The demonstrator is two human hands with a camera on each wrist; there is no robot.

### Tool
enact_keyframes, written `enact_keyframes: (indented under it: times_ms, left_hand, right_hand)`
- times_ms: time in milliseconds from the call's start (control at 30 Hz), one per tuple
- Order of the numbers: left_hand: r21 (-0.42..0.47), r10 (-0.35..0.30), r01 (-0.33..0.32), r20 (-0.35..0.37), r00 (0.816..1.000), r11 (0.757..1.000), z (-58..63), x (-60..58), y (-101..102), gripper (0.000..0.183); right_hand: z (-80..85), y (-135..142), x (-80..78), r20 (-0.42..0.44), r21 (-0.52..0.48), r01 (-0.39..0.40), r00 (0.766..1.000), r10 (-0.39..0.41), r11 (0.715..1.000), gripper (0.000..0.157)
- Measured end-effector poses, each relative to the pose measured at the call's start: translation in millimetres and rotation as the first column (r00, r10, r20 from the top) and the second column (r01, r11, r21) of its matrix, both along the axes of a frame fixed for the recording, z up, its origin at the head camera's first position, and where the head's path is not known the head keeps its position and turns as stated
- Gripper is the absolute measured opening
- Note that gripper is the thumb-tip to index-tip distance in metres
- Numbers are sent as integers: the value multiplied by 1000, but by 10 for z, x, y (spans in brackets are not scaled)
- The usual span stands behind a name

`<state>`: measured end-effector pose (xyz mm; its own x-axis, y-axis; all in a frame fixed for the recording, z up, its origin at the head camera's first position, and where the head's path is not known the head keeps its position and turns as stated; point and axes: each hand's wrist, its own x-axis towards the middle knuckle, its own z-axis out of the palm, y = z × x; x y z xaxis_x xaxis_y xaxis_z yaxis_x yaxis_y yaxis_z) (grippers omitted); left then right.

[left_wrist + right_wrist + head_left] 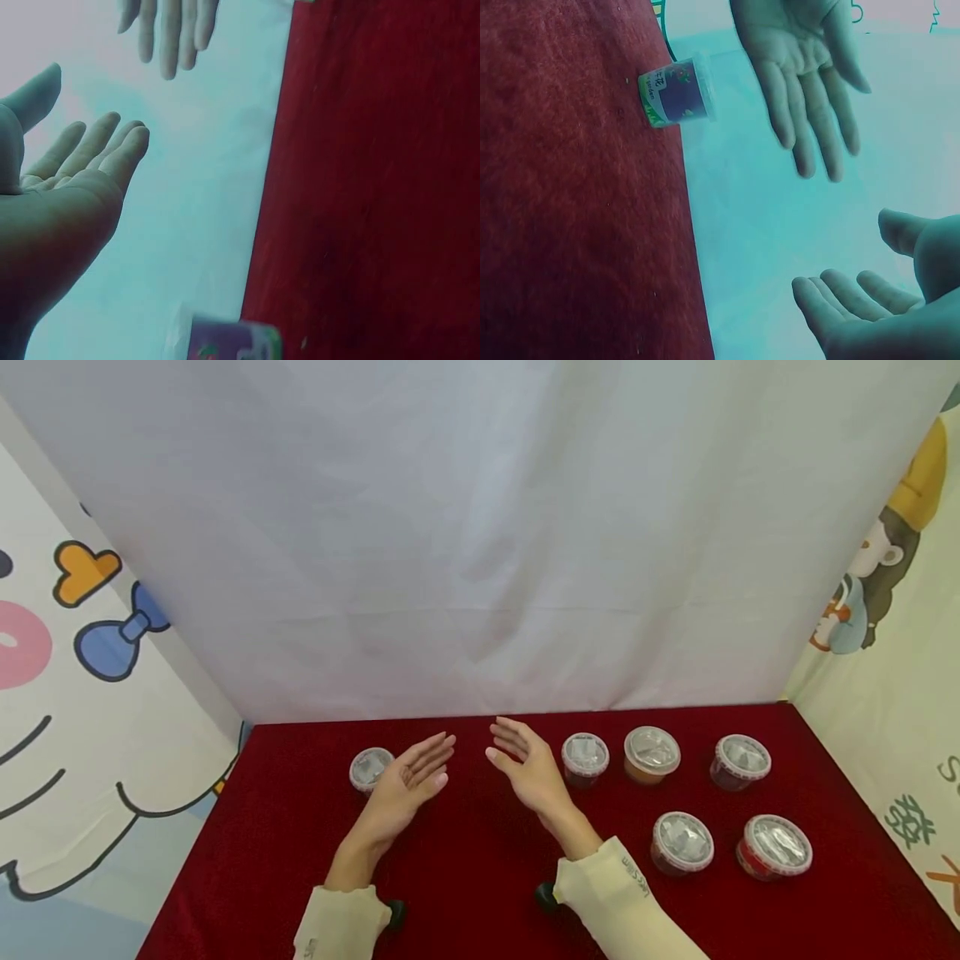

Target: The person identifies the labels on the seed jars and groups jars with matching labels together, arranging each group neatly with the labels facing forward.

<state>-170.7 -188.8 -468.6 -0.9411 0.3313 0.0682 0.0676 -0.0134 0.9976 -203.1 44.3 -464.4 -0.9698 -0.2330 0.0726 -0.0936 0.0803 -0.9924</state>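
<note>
Both hands are raised over the red cloth with palms facing each other and a gap between them. The left hand (401, 785) has its fingers extended and holds nothing; in the head view it partly overlaps a small lidded tub (369, 768). Fingers likewise straight, the right hand (534, 770) is bare of any object. Just right of it stands a dark lidded tub (585, 758). In the right wrist view the tub beyond the left hand shows a purple and green label (676, 93).
Farther right on the red table (480, 877) stand an orange-brown tub (651, 756), a dark tub (740, 762), and nearer the front another tub (682, 843) and a red-labelled one (774, 847). A white curtain (480, 543) hangs behind; printed cloths flank both sides.
</note>
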Motion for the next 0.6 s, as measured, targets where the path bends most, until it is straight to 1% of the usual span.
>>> enact_keyframes:
  times_ms: [167, 267, 600]
  left_hand:
    - [11, -27, 27, 10, 1000, 1000, -65, -17, 170, 62]
    - [19, -32, 31, 24, 999, 999, -91, -25, 254, 62]
    - [25, -54, 53, 51, 997, 998, -178, -42, 453, 63]
  right_hand:
    - [23, 111, 46, -2, -11, 28, 1000, -28, 1000, 52]
    - [36, 172, 72, -1, -14, 49, 999, -49, 999, 52]
    - [36, 377, 148, 29, -10, 99, 995, -99, 995, 53]
